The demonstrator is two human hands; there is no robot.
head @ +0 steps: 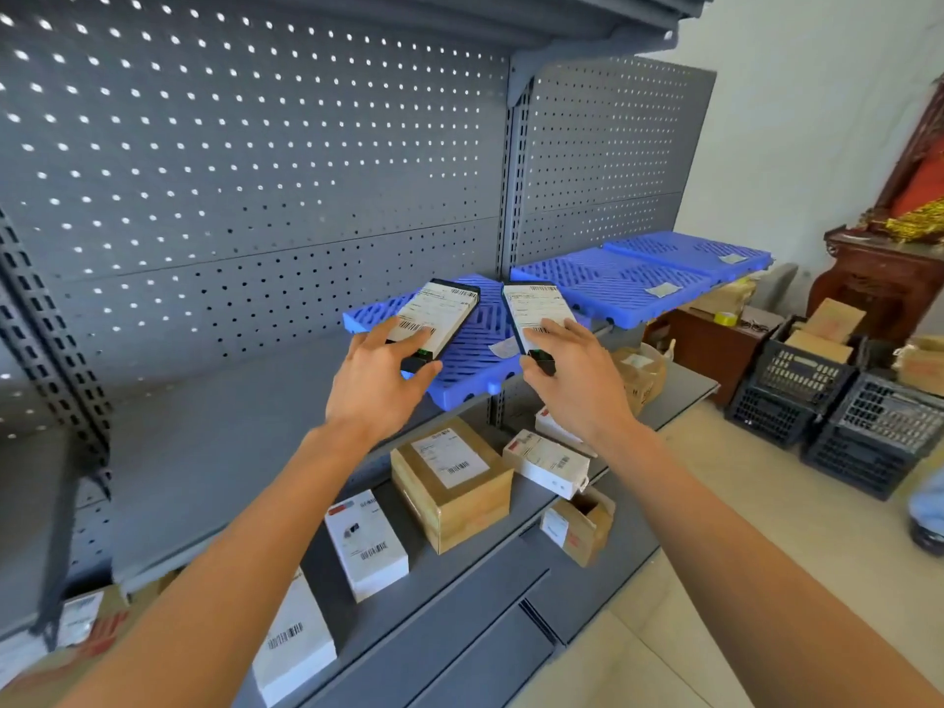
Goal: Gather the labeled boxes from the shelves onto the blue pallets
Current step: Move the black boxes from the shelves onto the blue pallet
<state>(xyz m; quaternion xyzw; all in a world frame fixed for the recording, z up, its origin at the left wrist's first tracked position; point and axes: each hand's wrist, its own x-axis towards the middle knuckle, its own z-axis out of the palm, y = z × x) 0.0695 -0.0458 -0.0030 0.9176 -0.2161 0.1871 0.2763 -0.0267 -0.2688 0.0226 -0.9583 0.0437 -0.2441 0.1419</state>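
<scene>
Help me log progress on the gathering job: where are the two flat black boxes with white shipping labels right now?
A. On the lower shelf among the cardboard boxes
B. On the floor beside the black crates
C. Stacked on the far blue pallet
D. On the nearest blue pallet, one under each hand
D: the left black box and right black box lie side by side on the nearest blue pallet, with the left hand and right hand on their near ends.
</scene>
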